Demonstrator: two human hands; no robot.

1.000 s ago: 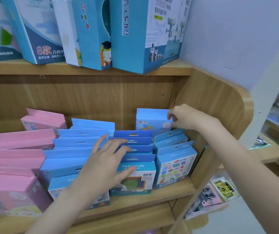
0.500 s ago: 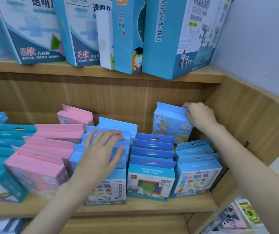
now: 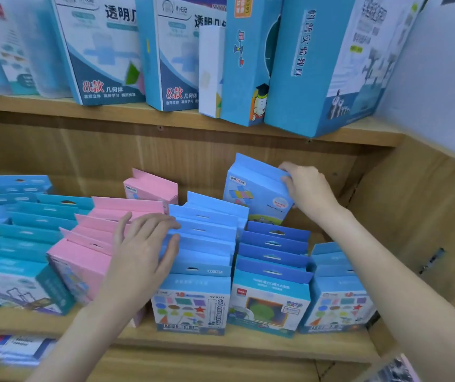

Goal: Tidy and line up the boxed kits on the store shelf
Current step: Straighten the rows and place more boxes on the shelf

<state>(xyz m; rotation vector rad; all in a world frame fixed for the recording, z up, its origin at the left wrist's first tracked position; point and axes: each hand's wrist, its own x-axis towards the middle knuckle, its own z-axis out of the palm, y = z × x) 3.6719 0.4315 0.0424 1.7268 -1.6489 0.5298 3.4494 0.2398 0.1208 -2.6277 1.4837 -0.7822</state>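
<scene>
Rows of small boxed kits stand on the wooden shelf [image 3: 220, 346]. My right hand [image 3: 307, 188] grips the top right corner of a light blue kit [image 3: 253, 191] at the back, tilted and raised above the rows. My left hand [image 3: 143, 249] lies with straight fingers on the tops of the light blue row [image 3: 204, 238], beside the pink row [image 3: 88, 252]. A dark blue row [image 3: 273, 260] and another light blue row [image 3: 336, 285] stand to the right. A single pink kit [image 3: 152, 187] stands at the back.
Teal kits [image 3: 14, 244] fill the left of the shelf. Large blue boxes [image 3: 317, 64] stand on the upper shelf [image 3: 165, 119], some overhanging its edge. The shelf's wooden side panel [image 3: 419, 224] closes the right. More packs [image 3: 19, 348] lie below.
The view has shifted left and closer. My right hand has lifted and tilted the back light blue kit. My left hand slid left from the dark blue row onto the light blue row.
</scene>
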